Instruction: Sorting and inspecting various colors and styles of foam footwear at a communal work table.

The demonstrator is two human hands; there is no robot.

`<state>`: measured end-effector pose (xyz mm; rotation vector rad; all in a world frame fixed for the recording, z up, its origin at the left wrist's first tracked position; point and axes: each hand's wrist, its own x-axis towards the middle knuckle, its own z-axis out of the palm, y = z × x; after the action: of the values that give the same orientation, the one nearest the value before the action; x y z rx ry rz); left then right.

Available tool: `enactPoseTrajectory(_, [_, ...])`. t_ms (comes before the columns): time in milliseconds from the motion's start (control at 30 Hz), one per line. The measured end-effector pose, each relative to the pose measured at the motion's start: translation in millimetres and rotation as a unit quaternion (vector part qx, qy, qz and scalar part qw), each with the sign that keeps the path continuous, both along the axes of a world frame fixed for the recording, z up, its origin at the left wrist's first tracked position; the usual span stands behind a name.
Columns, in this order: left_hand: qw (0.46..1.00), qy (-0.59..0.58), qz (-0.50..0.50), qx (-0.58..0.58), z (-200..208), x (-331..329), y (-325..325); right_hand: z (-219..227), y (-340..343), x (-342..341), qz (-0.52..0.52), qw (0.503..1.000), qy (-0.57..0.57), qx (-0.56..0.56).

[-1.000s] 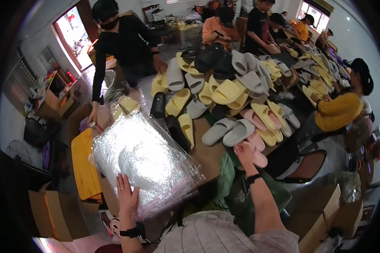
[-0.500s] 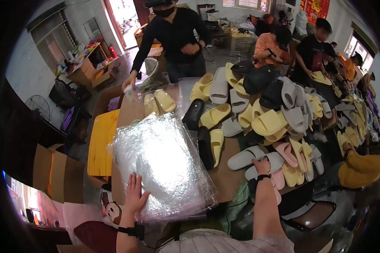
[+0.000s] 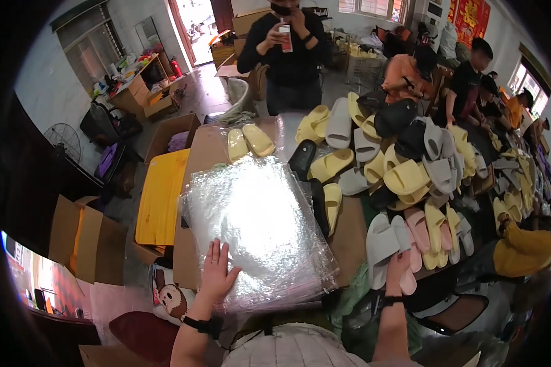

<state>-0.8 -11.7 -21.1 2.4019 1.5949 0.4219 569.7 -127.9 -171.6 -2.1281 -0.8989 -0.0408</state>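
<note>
The grey slippers (image 3: pixel 380 246) are at the right hand (image 3: pixel 400 267), its fingers narrowed and seemingly closed on the near end of the pair; the exact thumb hold is too small to tell. The slippers stand side by side, toes pointing away from the wrist. The step in hand looks like gripping this pair together; moving it would call for a firm hold on both and clearance from the pink slippers (image 3: pixel 417 227) just right of those fingers. Well to the left, the left hand (image 3: pixel 217 272) lies flat, fingers slightly spread and holding nothing, on the stack of clear plastic bags (image 3: pixel 288 260). Beyond its fingertips, a yellow pair (image 3: pixel 258 140) rests on the counter (image 3: pixel 351 244); farther off stands a co-worker (image 3: pixel 294 73).
</note>
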Motion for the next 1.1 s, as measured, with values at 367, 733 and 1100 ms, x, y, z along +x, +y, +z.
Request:
enactPoseTrajectory(367, [1.0,-0.003,0.001,-0.003,-4.5,-12.9,-8.1,247.7,53.4,-239.7,0.272,0.958,0.03,0.092])
enactPoseTrajectory(733, [0.938,-0.328,0.042,-0.108,37.6,-4.8,-12.4,163.1,103.6,-383.2,0.412,0.898,-0.123,-0.091])
enactPoseTrajectory(1100, [0.995,-0.079,-0.027,-0.057,2.4,-25.4,-3.5,149.7,96.8,-321.8,0.219,0.97,-0.085,-0.056])
